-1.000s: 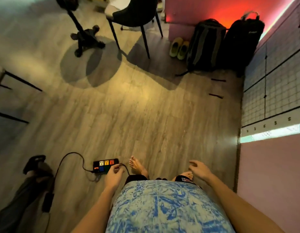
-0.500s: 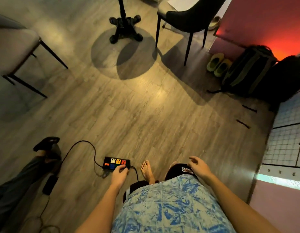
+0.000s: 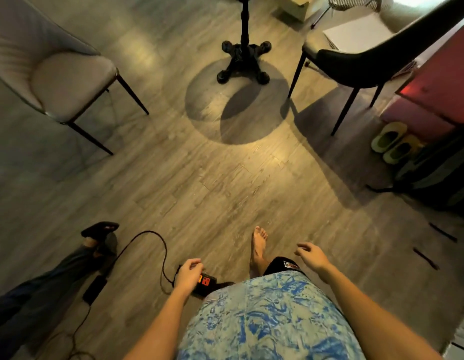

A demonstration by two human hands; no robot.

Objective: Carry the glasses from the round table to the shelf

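Observation:
No glasses and no shelf are in view. The round table shows only as its black pedestal base (image 3: 243,61) at the top middle, with a round shadow on the wood floor below it; its top is out of frame. My left hand (image 3: 188,276) hangs low at the bottom centre, fingers loosely curled, holding nothing. My right hand (image 3: 312,257) hangs to the right of it, fingers apart and empty. One bare foot (image 3: 259,245) is stepping forward between the hands.
A pale upholstered chair (image 3: 67,84) stands at the left, a dark chair (image 3: 368,63) at the upper right. A power strip (image 3: 206,281) with its cable lies by my left hand. Another person's leg (image 3: 51,279) lies at the lower left. Slippers (image 3: 393,142) and a backpack (image 3: 444,175) sit at the right.
The view has swung left and moved toward the table base, which now sits at the top middle. The wall and bags slid off to the right. Both hands stay empty.

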